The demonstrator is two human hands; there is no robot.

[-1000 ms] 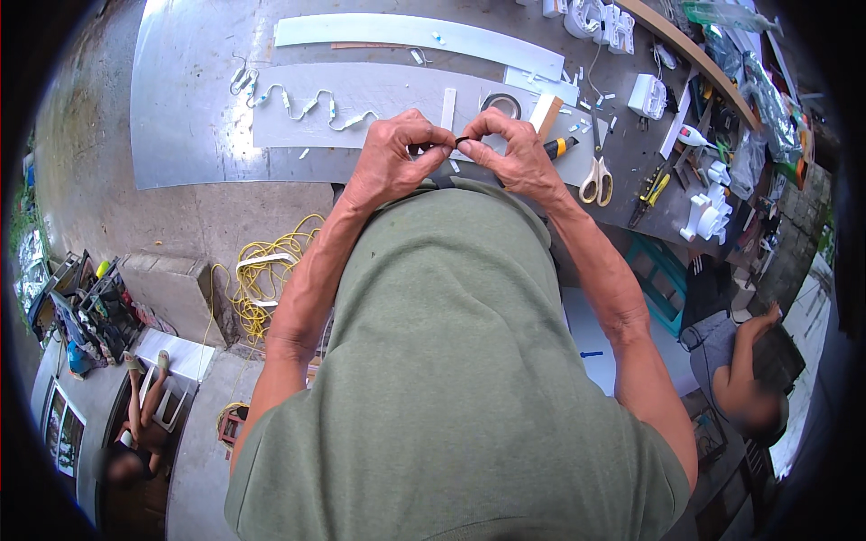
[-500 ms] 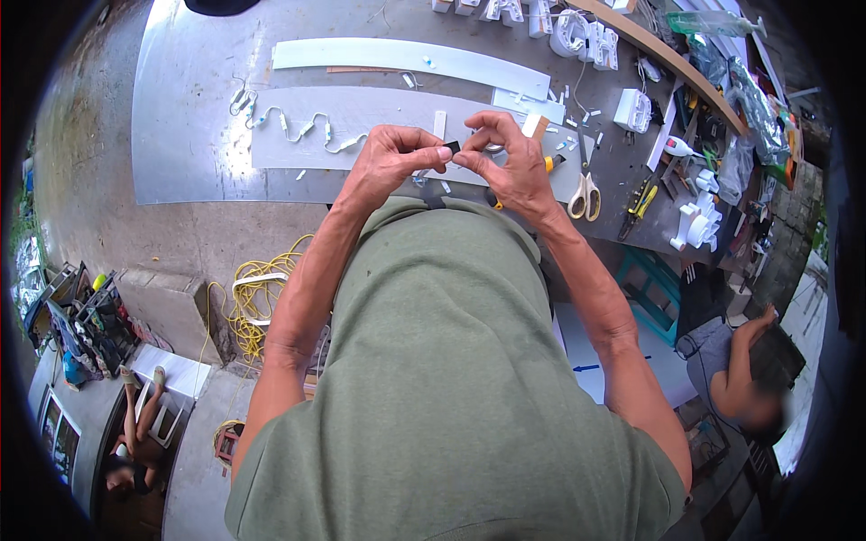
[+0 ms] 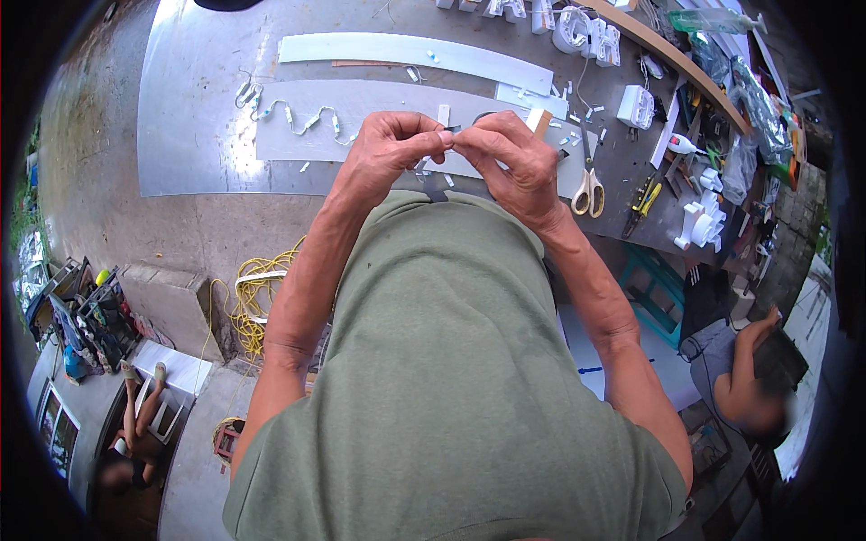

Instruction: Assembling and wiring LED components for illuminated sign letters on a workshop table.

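My left hand (image 3: 386, 155) and my right hand (image 3: 516, 164) meet fingertip to fingertip above the table's near edge. Between the left thumb and forefinger is a small flat black piece (image 3: 453, 129), mostly covered by the fingers. The right thumb and forefinger are pressed together at its edge. Left of the hands, a string of small white light modules (image 3: 313, 122) on a wire lies across a grey translucent strip (image 3: 271, 144). White-handled scissors (image 3: 589, 195) lie right of my right hand.
A long white strip (image 3: 406, 52) lies farther back. White block letters (image 3: 577, 34) stand at the far right, near a wooden bar (image 3: 672, 59). Yellow-handled tools (image 3: 648, 200) lie at the right. Yellow cord (image 3: 257, 288) is heaped on the floor. Another person (image 3: 726, 370) sits at the right.
My right hand has moved left, its thumb and forefinger closing at the black piece. More of the piece is now covered. The view has shifted slightly.
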